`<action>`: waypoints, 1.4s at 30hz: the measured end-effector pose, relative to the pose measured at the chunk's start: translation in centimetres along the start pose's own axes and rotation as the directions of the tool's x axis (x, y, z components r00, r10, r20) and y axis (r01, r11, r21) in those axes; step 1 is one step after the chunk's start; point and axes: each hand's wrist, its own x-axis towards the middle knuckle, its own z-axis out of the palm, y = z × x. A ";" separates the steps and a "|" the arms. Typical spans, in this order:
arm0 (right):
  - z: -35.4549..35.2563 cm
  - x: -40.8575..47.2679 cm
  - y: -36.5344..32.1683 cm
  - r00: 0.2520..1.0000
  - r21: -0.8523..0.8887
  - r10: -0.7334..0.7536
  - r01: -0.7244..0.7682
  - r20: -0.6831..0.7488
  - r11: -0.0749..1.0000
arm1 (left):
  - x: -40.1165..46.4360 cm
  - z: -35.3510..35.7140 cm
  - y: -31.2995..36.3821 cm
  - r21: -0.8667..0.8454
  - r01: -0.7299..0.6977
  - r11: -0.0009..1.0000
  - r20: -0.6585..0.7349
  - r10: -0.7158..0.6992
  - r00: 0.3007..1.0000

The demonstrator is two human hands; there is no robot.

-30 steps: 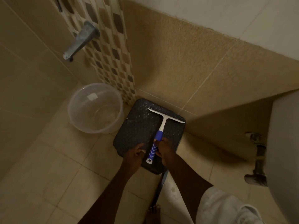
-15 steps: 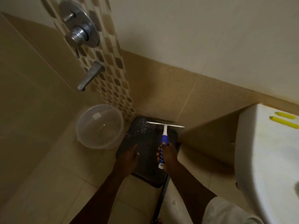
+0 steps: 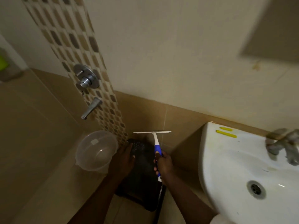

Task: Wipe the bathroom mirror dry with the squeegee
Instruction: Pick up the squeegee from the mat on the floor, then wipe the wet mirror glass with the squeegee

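Right hand (image 3: 163, 164) closed around the blue-and-white handle of the squeegee (image 3: 155, 141), left of the white sink (image 3: 226, 159). Blade end up, roughly level, in front of the tan wall tiles. Left hand (image 3: 125, 156) open, fingers loosely spread, empty, further left of the sink, over the dark mat (image 3: 142, 159) on the floor. Clear plastic bucket (image 3: 95, 151) stands left of the mat. Mirror edge (image 3: 271, 26) above the sink, blurred.

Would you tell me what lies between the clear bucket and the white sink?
In the head view, between the clear bucket and the sink lie the dark mat, both hands and the squeegee.
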 end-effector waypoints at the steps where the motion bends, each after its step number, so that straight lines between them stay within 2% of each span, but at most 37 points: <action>1: -0.6 -0.9 -0.7 1.000 -0.004 -0.018 0.018 0.015 1.000 | -0.4 -0.7 0.7 0.008 -0.001 1.000 -0.010 0.001 1.000; 7: -3.9 -5.6 -4.9 0.978 -0.024 -0.163 0.168 0.127 0.986 | -3.2 -4.9 5.6 0.066 -0.052 0.996 -0.105 0.059 0.993; 11: -5.1 -8.2 -7.0 0.958 -0.033 -0.255 0.261 0.135 0.965 | -4.7 -7.3 8.0 0.097 -0.086 0.992 -0.168 0.101 0.980; 16: -7.8 -12.7 -9.7 0.896 -0.040 -0.410 0.422 0.170 0.906 | -8.0 -10.0 11.7 0.163 -0.115 0.980 -0.292 0.160 0.943; 22: -11.5 -17.5 -12.4 0.856 0.039 -0.475 0.478 0.202 0.878 | -11.5 -12.5 16.2 0.158 -0.129 0.979 -0.377 0.180 0.909; 27: -14.5 -20.9 -15.0 0.776 0.060 -0.596 0.598 0.206 0.799 | -13.2 -14.8 20.7 0.193 -0.174 0.966 -0.463 0.246 0.852; 36: -19.7 -27.3 -19.0 0.614 0.138 -0.749 0.743 0.249 0.655 | -16.0 -17.7 26.3 0.201 -0.231 0.952 -0.642 0.306 0.703; 42: -22.4 -30.6 -21.2 0.496 0.190 -0.843 0.825 0.208 0.532 | -16.3 -19.8 30.4 0.238 -0.294 0.926 -0.713 0.372 0.594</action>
